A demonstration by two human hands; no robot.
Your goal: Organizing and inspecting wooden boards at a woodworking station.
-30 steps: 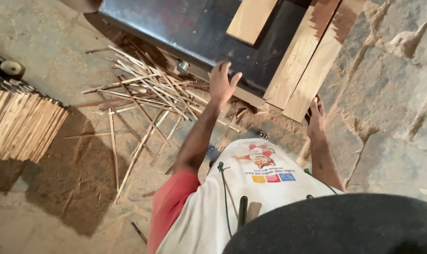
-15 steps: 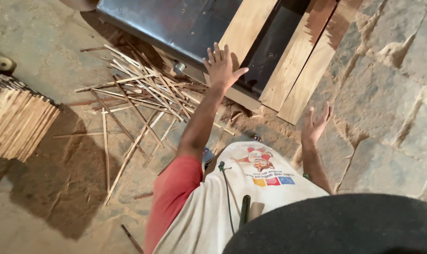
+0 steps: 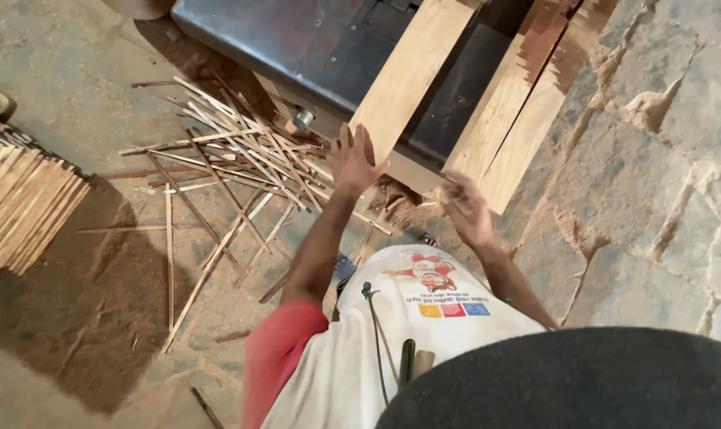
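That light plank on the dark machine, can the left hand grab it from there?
Probably yes. The left hand is spread open right at the near end of the light plank, with nothing between them. The plank's end juts over the edge of the dark machine, so its sides look free to grip.

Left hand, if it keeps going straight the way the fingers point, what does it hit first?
The left hand, open with fingers spread, points up toward the near end of the pale wooden plank lying on the dark machine. It would likely meet that plank end first; it may already be touching it, as depth is unclear.
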